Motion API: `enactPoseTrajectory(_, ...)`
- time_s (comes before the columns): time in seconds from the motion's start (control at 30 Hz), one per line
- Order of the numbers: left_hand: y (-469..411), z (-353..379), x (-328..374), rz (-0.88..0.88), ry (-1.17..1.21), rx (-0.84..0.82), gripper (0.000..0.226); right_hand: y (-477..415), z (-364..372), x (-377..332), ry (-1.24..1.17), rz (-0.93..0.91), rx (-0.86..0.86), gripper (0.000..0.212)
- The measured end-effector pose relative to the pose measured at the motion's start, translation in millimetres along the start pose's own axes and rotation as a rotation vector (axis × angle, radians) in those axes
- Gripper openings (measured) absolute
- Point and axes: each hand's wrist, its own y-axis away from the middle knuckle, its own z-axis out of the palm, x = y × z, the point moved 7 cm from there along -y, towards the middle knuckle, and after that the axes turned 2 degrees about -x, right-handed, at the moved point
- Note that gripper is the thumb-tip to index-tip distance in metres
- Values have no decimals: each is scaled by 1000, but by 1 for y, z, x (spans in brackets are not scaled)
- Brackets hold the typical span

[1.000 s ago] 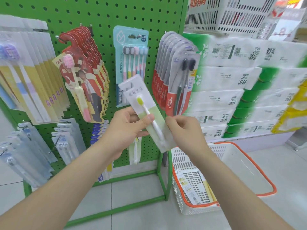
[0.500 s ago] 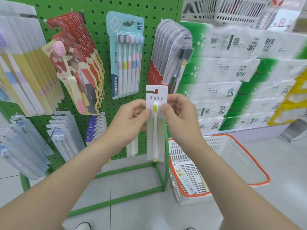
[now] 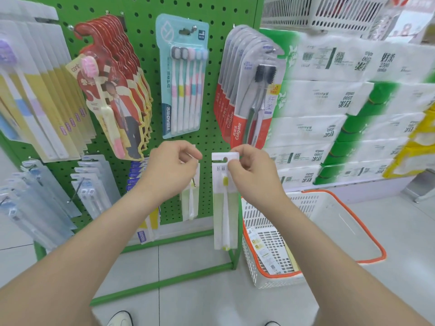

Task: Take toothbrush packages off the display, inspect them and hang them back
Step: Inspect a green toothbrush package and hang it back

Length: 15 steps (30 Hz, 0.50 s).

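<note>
Now the toothbrush package [image 3: 224, 215] hangs upright from the right hand [image 3: 255, 175] alone, thumb and fingers pinching its white top card beside the hang hole. It sits in front of the pegboard's [image 3: 146, 31] lower right edge, just above the near left corner of the basket [image 3: 374, 250]. Half a second ago both hands held it at the middle, and a second ago it was tilted for a look. The left hand [image 3: 169, 172] has since let go and moved left to the bare hook [image 3: 194, 183], low on the board. Its fingers are curled with thumb and forefinger close, but I cannot tell whether they hold the hook or the matching package [image 3: 191, 203] behind it. Likely the inspection is over and re-hanging has begun. The hole is not on the hook yet, so it still has to go left and thread on.
</note>
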Motion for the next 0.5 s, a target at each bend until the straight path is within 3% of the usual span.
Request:
enactPoseTrajectory(0.3, -9, -5, -31, -15, -412, -65, 34, -10, 49, 23, 141, 88, -321, 13)
enactPoseTrajectory(0.5, -16, 9, -43, -51, -371, -275, 38, -19, 74, 30, 270, 48, -390, 10)
